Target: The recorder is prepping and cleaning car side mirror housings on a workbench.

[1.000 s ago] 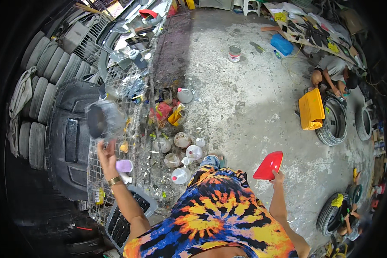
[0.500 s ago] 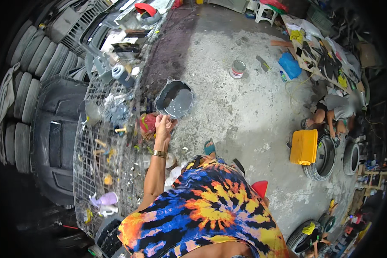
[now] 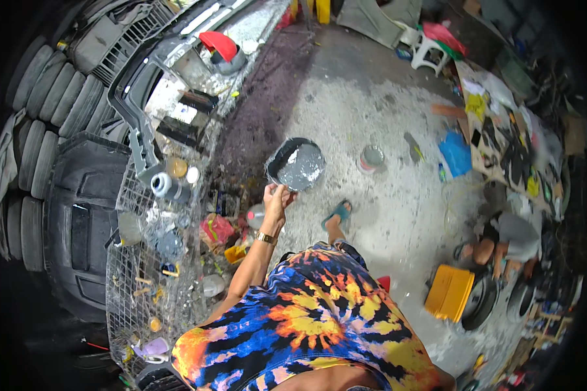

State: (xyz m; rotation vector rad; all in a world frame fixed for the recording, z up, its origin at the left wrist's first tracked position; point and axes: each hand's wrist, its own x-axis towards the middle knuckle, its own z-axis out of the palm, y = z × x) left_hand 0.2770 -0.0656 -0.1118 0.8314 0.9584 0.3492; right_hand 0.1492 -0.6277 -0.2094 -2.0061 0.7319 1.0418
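My left hand (image 3: 278, 198), a watch on its wrist, is stretched forward with fingers closed on the near rim of a round dark paint pot (image 3: 297, 164). Grey paint coats the inside of the pot, and it hangs tilted over the floor. Past it to the right, a tin can (image 3: 372, 158) with grey at its top stands on the concrete. My right hand does not show. Beside my shirt on the right, a red piece (image 3: 384, 283) peeks out; what holds it is hidden.
A wire-mesh table (image 3: 134, 267) with bottles and scraps runs along my left, with stacked tires (image 3: 42, 117) beyond. A crouching person (image 3: 512, 238) is at the right, near a yellow container (image 3: 450, 292) and tires. A white stool (image 3: 430, 52) stands far back.
My left hand has carried the pot to the right, toward the tin can. My foot in a sandal shows further forward, and the view has shifted.
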